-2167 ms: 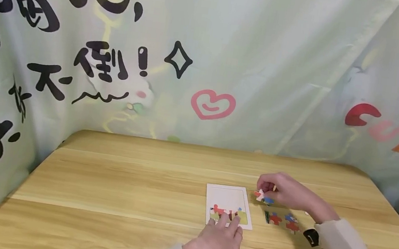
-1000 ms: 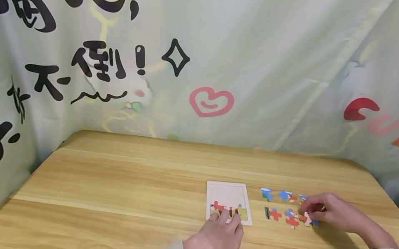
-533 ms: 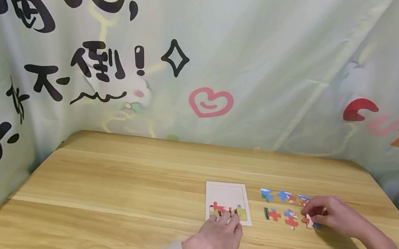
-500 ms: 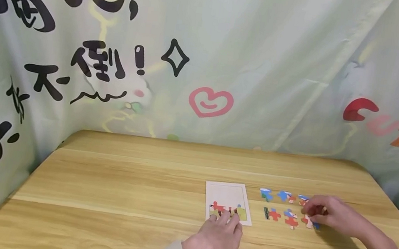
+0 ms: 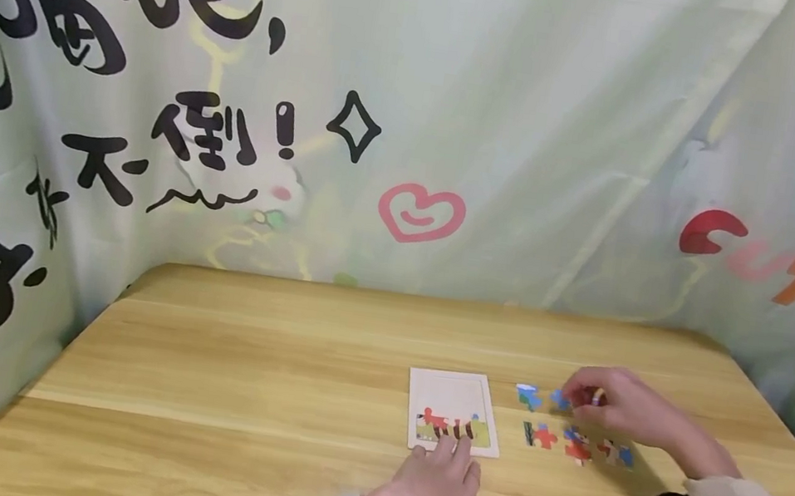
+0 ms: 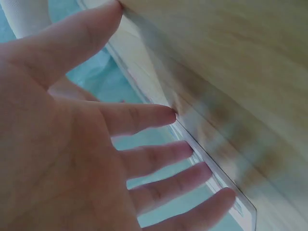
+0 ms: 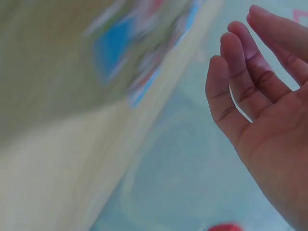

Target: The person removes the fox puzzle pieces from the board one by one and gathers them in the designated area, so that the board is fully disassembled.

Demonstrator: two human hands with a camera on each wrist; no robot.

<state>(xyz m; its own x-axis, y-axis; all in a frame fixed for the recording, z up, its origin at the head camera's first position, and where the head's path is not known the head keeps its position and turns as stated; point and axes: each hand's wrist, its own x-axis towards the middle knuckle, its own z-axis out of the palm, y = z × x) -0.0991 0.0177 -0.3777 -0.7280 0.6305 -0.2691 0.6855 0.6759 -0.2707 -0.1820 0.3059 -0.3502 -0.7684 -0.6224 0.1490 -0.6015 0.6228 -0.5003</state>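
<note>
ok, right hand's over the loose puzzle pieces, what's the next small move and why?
Probably close the right hand on the blue piece at its fingertips and lift. The wrist view shows its fingers holding nothing, the board has only its bottom row filled, and the left hand steadies it.

- Our right hand [image 5: 614, 406]: gone from the near row's right-end loose pieces [image 5: 613, 452] to the far row, over its blue piece [image 5: 560, 399].
- Our left hand [image 5: 429, 495]: fingertips drawn back to the puzzle board [image 5: 450, 389] near edge.
</note>
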